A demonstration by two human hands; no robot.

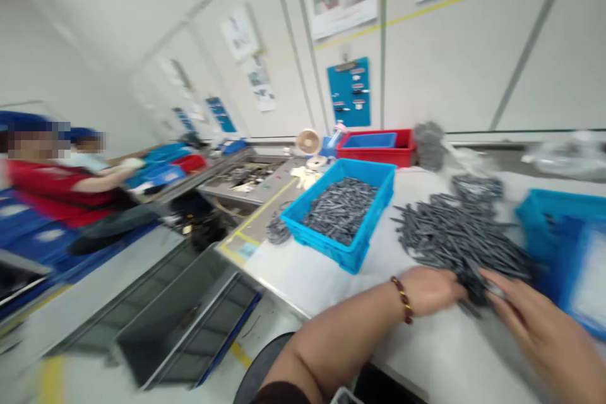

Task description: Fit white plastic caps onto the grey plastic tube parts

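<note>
Head view:
1. Left hand (428, 290) and right hand (534, 322) curl into the heap's near end; cannot tell whether they grasp anything.
2. Loose grey rods (461, 246) lie on the smooth white bench (312, 284), right of a blue plastic crate (326, 243).
3. Bench's near edge passes beneath the left forearm (341, 334).

White bench top (307, 284): loose heap of dark grey rods (461, 246) spread across the right side. Blue plastic crate (374, 202), filled with similar rods, just left of the heap. Small grey pile (278, 230) beside the crate's left corner. Second blue crate (544, 218) at right edge. Farther back, red crate (379, 154), small fan (308, 142).
</note>
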